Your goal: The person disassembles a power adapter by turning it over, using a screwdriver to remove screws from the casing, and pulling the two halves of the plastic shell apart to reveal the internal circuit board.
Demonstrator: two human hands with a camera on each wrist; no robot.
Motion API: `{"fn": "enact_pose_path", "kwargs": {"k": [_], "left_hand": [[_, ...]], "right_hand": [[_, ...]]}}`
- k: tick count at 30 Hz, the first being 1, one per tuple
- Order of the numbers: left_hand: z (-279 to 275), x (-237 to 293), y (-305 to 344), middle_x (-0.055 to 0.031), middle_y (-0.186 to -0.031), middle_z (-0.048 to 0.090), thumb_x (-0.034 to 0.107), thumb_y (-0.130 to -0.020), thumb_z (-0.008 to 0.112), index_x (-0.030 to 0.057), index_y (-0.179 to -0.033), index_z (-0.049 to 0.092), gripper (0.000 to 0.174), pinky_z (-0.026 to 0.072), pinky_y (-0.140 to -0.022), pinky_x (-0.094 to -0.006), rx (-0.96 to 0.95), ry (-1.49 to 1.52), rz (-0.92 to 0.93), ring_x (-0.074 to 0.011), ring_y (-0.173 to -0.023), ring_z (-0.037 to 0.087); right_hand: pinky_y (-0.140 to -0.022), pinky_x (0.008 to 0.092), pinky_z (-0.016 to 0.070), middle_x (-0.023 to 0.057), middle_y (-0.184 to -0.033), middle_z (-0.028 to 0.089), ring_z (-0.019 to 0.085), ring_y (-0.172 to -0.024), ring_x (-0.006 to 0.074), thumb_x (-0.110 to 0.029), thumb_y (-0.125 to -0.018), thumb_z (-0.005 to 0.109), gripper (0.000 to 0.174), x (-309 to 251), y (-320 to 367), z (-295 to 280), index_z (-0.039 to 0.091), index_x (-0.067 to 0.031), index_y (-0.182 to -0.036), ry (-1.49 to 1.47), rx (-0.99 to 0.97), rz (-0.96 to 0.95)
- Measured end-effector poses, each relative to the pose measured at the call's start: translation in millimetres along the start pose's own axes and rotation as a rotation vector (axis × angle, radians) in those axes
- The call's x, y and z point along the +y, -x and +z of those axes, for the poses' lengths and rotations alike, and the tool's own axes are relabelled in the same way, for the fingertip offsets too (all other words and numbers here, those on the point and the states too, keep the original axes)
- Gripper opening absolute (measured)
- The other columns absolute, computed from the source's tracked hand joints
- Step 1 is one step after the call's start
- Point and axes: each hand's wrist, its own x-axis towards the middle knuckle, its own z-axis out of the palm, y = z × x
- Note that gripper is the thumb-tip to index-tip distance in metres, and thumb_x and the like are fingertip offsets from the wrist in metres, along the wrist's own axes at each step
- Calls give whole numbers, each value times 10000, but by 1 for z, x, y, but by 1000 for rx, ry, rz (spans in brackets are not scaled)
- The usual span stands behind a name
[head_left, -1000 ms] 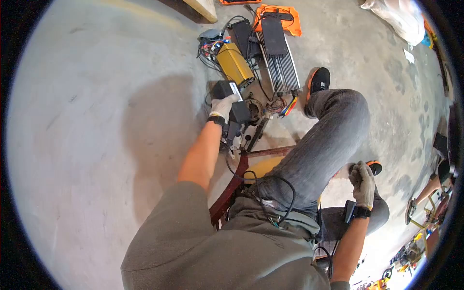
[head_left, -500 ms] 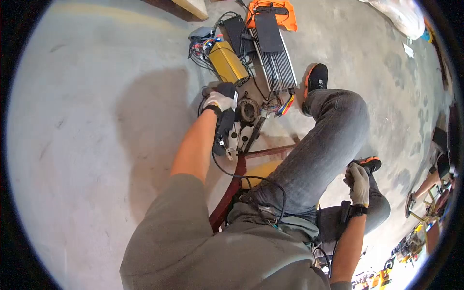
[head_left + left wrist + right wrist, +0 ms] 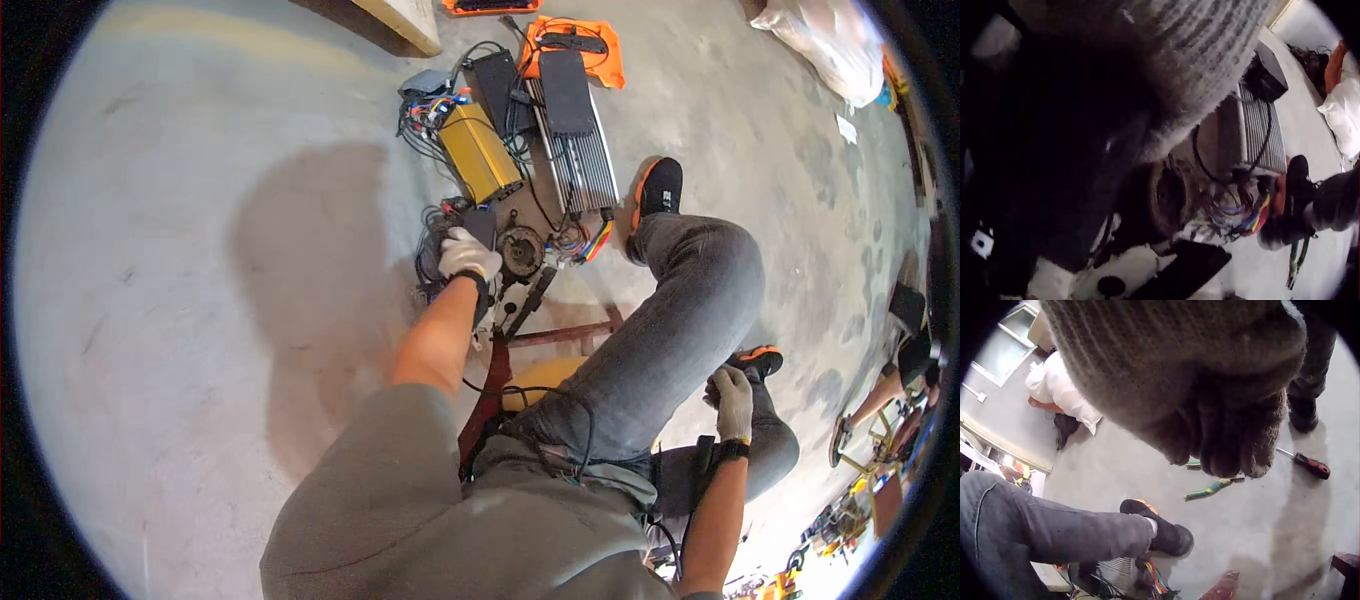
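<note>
My gloved left hand [image 3: 470, 255] grips a black box [image 3: 481, 226] low over the floor, beside a tangle of dark cables. Close up in the left wrist view, the knit glove [image 3: 1204, 56] covers the top of this dark box, and its fingertips are hidden. Just right of that hand is a round metal part with a ring-shaped rim [image 3: 522, 252]. My gloved right hand [image 3: 735, 405] hangs by my lower leg, fingers loosely curled with nothing visible in them. Past its fingers, a screwdriver [image 3: 1311, 465] and green-yellow-handled pliers [image 3: 1207, 490] lie on the floor.
A gold box [image 3: 480, 152] with bundled wires and a silver finned box [image 3: 582, 165] carrying a black slab [image 3: 566, 92] lie ahead. Behind is an orange cover [image 3: 603, 65]. A red-brown frame [image 3: 560, 335] stands near my leg. Another person's leg [image 3: 880, 390] is at right.
The black box, earlier raised with a white label showing, has been turned and lowered toward the cables at left. My right hand stays by my leg, its fingers a little lower.
</note>
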Motion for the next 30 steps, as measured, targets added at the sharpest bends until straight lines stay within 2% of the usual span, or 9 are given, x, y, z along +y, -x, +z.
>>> {"fn": "enact_pose_path", "kwargs": {"k": [2,7,10,12,15,19,21,23,30], "left_hand": [[33,0,-34,-285,-1527,517,377,-860,757,-50,-1637,186,1054,525,-1111,-494,-70,-61,-9,-400,-1342,633],[13,-4,-29,-305,-1474,580,455,-835,781,-82,-1528,307,997,534,-1100,-471,-129,-16,57,-381,-1295,664],[7,-2,-22,-310,-1479,574,464,-824,789,-46,-1532,330,986,533,-1104,-484,-48,22,110,-402,-1321,647],[-5,4,-21,-272,-1544,510,500,-851,773,25,-1642,233,1069,516,-1127,-505,-209,-23,110,-392,-1387,599],[4,7,-16,-252,-1528,513,548,-844,775,59,-1649,240,1083,520,-1115,-516,-73,16,111,-405,-1384,592],[4,7,-25,-243,-1520,507,600,-823,786,33,-1643,243,1136,514,-1116,-532,-153,63,86,-415,-1390,579],[6,6,-31,-255,-1544,495,619,-813,787,19,-1654,228,1175,509,-1123,-533,-170,81,93,-421,-1396,574],[10,7,-34,-262,-1577,473,632,-809,785,21,-1666,220,1194,501,-1133,-539,-146,80,67,-424,-1406,566],[-2,19,-20,-245,-1576,489,725,-868,641,21,-1583,410,1030,460,-1159,-513,-18,6,55,-404,-1443,525]], "right_hand": [[-655,271,574,65,-957,723,663,-745,121,-223,-1039,648,351,0,-2,2,685,28,-1280,68,-18,8],[-644,267,564,60,-935,716,659,-735,117,-227,-1039,651,336,10,0,-3,691,17,-1267,110,-9,-12],[-645,270,564,60,-935,717,661,-734,118,-230,-1036,654,341,13,-1,-6,690,17,-1267,96,7,0],[-647,272,565,60,-938,718,662,-735,119,-233,-1033,656,346,18,0,-7,690,18,-1269,101,9,16],[-649,274,567,56,-933,720,662,-724,118,-239,-1025,663,354,16,-6,-3,694,23,-1261,111,11,30],[-646,270,568,48,-899,715,657,-704,110,-234,-1021,666,345,4,-1,4,704,24,-1247,194,-3,-2],[-593,265,527,28,-835,682,618,-670,96,-242,-1032,677,277,0,0,3,702,16,-1129,145,17,-25],[-595,268,532,32,-849,687,624,-677,100,-231,-1033,670,278,0,-1,0,700,17,-1154,123,21,-31],[-607,284,547,43,-888,699,644,-703,123,-195,-1026,654,286,11,-4,-4,694,15,-1215,48,10,-28]]}}
